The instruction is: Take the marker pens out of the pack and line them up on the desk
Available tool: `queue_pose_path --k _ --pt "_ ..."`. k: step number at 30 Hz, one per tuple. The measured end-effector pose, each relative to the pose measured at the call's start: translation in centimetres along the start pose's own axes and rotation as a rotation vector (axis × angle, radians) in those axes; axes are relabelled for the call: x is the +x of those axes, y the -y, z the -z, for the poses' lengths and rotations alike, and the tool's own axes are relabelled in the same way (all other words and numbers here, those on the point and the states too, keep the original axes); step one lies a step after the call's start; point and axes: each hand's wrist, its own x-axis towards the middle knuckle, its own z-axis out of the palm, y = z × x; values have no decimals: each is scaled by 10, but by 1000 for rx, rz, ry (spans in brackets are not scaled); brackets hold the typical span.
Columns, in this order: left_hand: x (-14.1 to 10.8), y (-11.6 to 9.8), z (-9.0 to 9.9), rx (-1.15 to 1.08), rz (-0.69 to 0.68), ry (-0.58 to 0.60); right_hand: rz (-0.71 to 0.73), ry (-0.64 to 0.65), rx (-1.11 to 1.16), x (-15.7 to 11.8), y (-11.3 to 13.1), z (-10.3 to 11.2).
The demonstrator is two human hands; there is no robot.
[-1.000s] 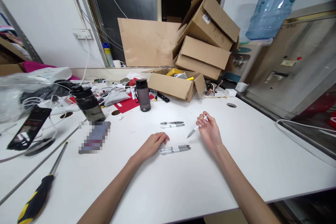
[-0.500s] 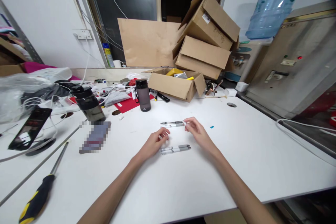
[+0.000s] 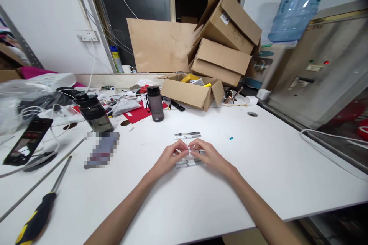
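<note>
My left hand (image 3: 171,156) and my right hand (image 3: 212,156) meet at the fingertips above the white table (image 3: 161,206). Both pinch at one spot, where a small whitish bit shows between them; it is too small to name. Just under the fingers lie grey-and-white pens (image 3: 190,164), partly covered by both hands. Beyond the hands, a black-and-clear pen (image 3: 187,133) and a white pen (image 3: 186,137) rest side by side, untouched.
A small blue piece (image 3: 231,138) lies to the right. Behind stand a dark bottle (image 3: 155,105) and an open cardboard box (image 3: 184,93). On the left are a screwdriver (image 3: 40,214), a tilted bottle (image 3: 94,113), a phone on a stand (image 3: 27,141) and tangled cables.
My right hand has come back from the far pens and moved left to join my left hand. The left fingers have closed to a pinch over the nearer pens.
</note>
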Motion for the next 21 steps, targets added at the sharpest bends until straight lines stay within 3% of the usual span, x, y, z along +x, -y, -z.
queue_pose_path --k 5,10,13,17,21 --pt "2 3 7 -10 4 -89 -66 -49 -11 -1 3 4" --pt "5 9 29 -54 15 -247 -97 -272 -87 1 -1 15" --pt "6 8 38 -69 -12 -308 -87 -320 -55 3 -5 22" --pt "5 4 42 -43 -20 -285 -72 -316 -4 4 -8 27" --pt "3 2 49 86 11 -164 -126 -200 43 1 -12 32"
